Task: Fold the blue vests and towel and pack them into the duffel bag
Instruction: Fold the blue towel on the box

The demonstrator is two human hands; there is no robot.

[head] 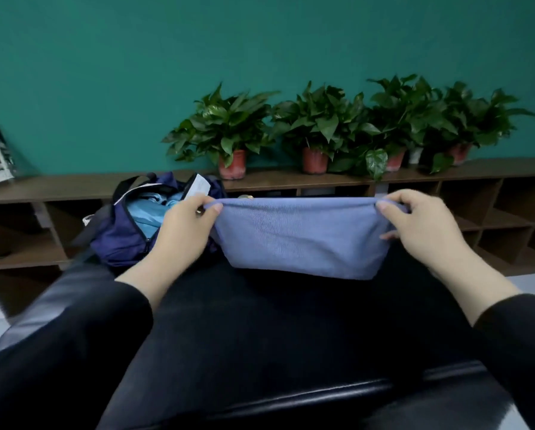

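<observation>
Over the middle of the black tabletop (260,336), towel (300,237) held up folded and stretched, lower fold just at the surface; left hand (182,225) pinching its top left corner, right hand (421,221) pinching the top right. At the far left edge, navy duffel bag (120,240) lying unzipped, light blue vests (148,212) showing inside, just behind the left hand. Beyond, against a green wall (135,72), potted plants (322,128) lined along a brown shelf (73,184).

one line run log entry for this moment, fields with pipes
step: folding towel | left hand: pinches top left corner | right hand: pinches top right corner | duffel bag: open, light blue fabric inside
</observation>
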